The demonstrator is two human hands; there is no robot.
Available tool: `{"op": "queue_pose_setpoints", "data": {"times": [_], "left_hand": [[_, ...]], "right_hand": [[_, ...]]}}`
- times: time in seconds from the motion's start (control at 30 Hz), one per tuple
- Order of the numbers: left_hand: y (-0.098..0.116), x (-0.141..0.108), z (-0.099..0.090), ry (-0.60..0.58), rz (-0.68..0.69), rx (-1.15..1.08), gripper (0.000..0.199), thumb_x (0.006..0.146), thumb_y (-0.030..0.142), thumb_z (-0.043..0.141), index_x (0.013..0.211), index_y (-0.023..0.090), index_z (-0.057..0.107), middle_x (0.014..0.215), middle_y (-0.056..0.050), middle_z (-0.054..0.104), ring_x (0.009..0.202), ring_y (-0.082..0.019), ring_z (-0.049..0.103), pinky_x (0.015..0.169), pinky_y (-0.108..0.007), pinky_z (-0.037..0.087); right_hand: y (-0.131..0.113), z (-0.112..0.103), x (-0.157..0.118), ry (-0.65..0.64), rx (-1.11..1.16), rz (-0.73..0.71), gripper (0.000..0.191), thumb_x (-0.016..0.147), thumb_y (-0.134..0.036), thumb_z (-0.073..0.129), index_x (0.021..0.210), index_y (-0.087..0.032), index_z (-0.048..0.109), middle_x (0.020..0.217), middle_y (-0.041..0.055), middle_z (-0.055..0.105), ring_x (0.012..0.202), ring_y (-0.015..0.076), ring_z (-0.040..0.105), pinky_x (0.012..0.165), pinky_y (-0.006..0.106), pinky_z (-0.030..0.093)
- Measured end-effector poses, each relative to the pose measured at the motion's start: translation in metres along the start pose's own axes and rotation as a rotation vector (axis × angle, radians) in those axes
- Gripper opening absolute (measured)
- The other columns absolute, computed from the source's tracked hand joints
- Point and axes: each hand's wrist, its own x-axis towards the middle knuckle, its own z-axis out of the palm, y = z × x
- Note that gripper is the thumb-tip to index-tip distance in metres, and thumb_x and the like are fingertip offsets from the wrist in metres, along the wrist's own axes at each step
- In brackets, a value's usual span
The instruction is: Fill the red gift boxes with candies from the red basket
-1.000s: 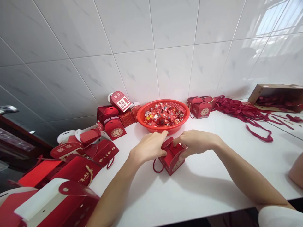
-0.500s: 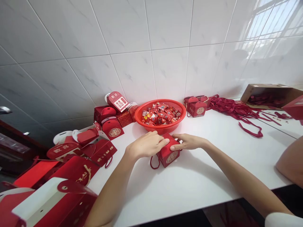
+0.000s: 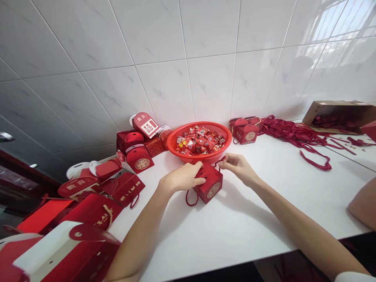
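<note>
A small red gift box [image 3: 214,187] with a gold round emblem stands on the white table, its slotted top folded down. My left hand [image 3: 186,177] grips the box from its left side, thumb and fingers over the top. A dark red cord loop hangs down on the left. At the box's right side, my right hand [image 3: 237,167] pinches the other dark red cord [image 3: 219,161] and holds it up. Right behind the box sits a red plastic basket [image 3: 176,156] full of red-wrapped candies [image 3: 202,140].
Several red gift boxes [image 3: 125,190] crowd the left side. More closed boxes [image 3: 246,133] stand by the tiled wall, beside a heap of dark red ribbons [image 3: 289,131]. A cardboard box [image 3: 352,107] lies at the back right. Another person's arm [image 3: 364,199] rests at the right edge.
My right hand has left the box top, moved right and up, and taken hold of the cord. My left hand still grips the box, whose slotted top now shows.
</note>
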Motion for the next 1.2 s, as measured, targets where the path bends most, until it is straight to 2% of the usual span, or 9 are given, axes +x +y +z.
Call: {"op": "queue_pose_setpoints", "data": {"times": [0.1,0.27,0.47,0.57,0.87,0.97,1.03,1.1,1.2], "left_hand": [[0.004,0.006,0.003,0.013,0.104,-0.031,0.024,0.09,0.043,0.05,0.1,0.022,0.052,0.1,-0.007,0.067,0.089,-0.025,0.064,0.069,-0.032,0.045],[0.007,0.017,0.007,0.026,0.174,-0.093,0.033,0.088,0.047,0.054,0.107,0.021,0.057,0.114,-0.009,0.066,0.103,-0.028,0.062,0.079,-0.034,0.048],[-0.001,0.025,0.005,0.014,0.213,-0.273,0.06,0.081,0.049,0.067,0.134,0.023,0.054,0.136,-0.009,0.061,0.121,-0.029,0.058,0.09,-0.034,0.05],[-0.004,0.028,0.007,0.005,0.17,-0.372,0.068,0.077,0.046,0.072,0.138,0.023,0.052,0.146,-0.01,0.054,0.125,-0.029,0.057,0.089,-0.034,0.054],[-0.004,0.027,0.007,-0.034,0.122,-0.543,0.073,0.073,0.037,0.077,0.139,0.02,0.051,0.146,-0.014,0.052,0.129,-0.03,0.053,0.084,-0.032,0.058],[-0.004,0.026,0.006,-0.088,0.074,-0.636,0.076,0.073,0.033,0.077,0.142,0.02,0.048,0.144,-0.016,0.051,0.122,-0.029,0.058,0.077,-0.031,0.059],[-0.007,0.026,0.005,-0.105,0.073,-0.678,0.079,0.07,0.031,0.079,0.142,0.021,0.048,0.144,-0.016,0.05,0.121,-0.03,0.058,0.075,-0.031,0.059],[-0.013,0.026,0.003,-0.095,0.106,-0.679,0.08,0.067,0.028,0.08,0.141,0.021,0.05,0.142,-0.016,0.051,0.122,-0.03,0.057,0.076,-0.03,0.059],[-0.023,0.024,-0.002,-0.09,0.163,-0.662,0.075,0.066,0.023,0.079,0.136,0.022,0.056,0.137,-0.014,0.054,0.118,-0.028,0.059,0.077,-0.029,0.058]], "right_hand": [[-0.004,0.0,-0.002,0.012,0.04,-0.035,0.043,0.072,-0.054,0.077,0.068,-0.02,0.052,0.073,0.0008,0.062,0.069,0.015,0.056,0.071,0.033,0.048],[-0.004,-0.005,-0.003,-0.055,-0.177,-0.047,0.043,0.071,-0.055,0.078,0.073,-0.019,0.056,0.072,0.0001,0.061,0.065,0.0146,0.055,0.066,0.032,0.048],[-0.016,-0.023,-0.008,-0.335,-0.465,-0.171,0.044,0.069,-0.051,0.081,0.098,-0.02,0.066,0.106,0.0069,0.069,0.099,0.023,0.062,0.091,0.04,0.05],[-0.021,-0.029,-0.01,-0.405,-0.613,-0.186,0.047,0.07,-0.048,0.082,0.104,-0.021,0.066,0.117,0.009,0.066,0.106,0.0255,0.059,0.093,0.041,0.049],[-0.025,-0.035,-0.013,-0.354,-0.664,-0.089,0.025,0.076,-0.028,0.07,0.098,-0.018,0.062,0.102,0.0073,0.067,0.091,0.0211,0.062,0.082,0.036,0.054],[-0.023,-0.039,-0.013,-0.349,-0.525,-0.028,0.023,0.073,-0.024,0.066,0.096,-0.018,0.062,0.098,0.0063,0.068,0.086,0.0201,0.065,0.076,0.034,0.055],[-0.02,-0.042,-0.01,-0.322,-0.397,0.048,0.027,0.069,-0.023,0.067,0.096,-0.019,0.063,0.094,0.0057,0.068,0.08,0.0194,0.066,0.063,0.029,0.053],[-0.016,-0.045,-0.008,-0.251,-0.291,0.128,0.028,0.066,-0.024,0.069,0.093,-0.019,0.063,0.086,0.0048,0.067,0.073,0.0182,0.065,0.051,0.025,0.046],[-0.014,-0.049,-0.004,-0.117,-0.196,0.186,0.025,0.063,-0.025,0.071,0.086,-0.018,0.064,0.078,0.0038,0.067,0.067,0.0173,0.064,0.045,0.023,0.038]]}}
